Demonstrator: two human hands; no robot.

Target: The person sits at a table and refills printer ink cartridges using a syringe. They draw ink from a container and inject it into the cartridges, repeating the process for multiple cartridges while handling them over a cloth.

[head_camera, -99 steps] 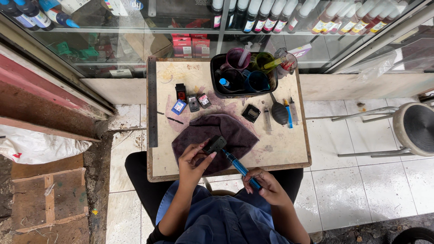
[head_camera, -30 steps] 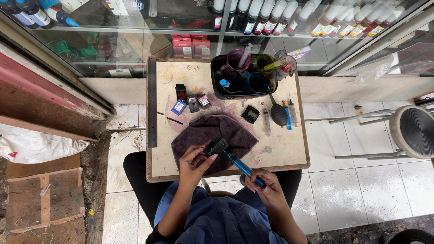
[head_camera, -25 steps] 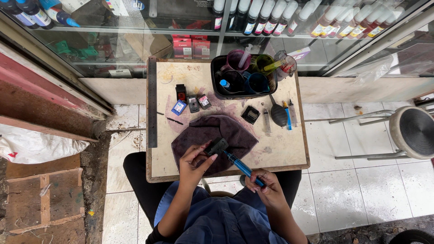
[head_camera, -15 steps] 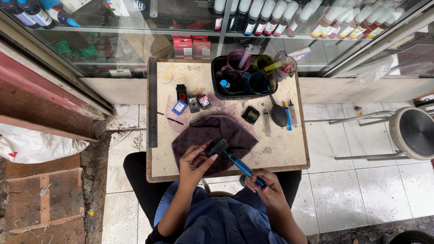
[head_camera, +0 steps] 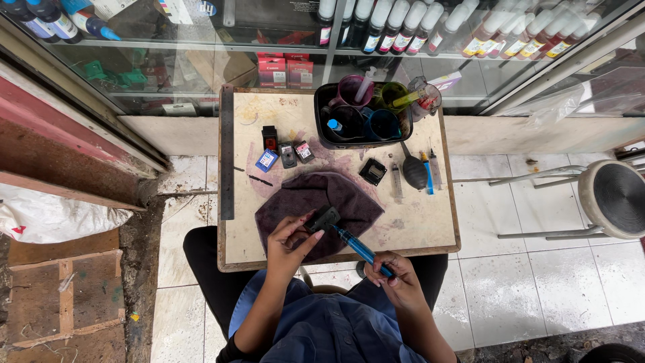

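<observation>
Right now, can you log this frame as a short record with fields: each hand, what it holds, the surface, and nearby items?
left hand: left hand grips a black ink cartridge with its fingers, above the cloth
right hand: right hand holds a blue syringe, its tip at the cartridge
surface: small stained wooden table, dark purple cloth spread on it
nearby: black tray of ink cups; four loose cartridges; metal ruler along the left edge; spare syringes
off table: round stool on the tiled floor
</observation>
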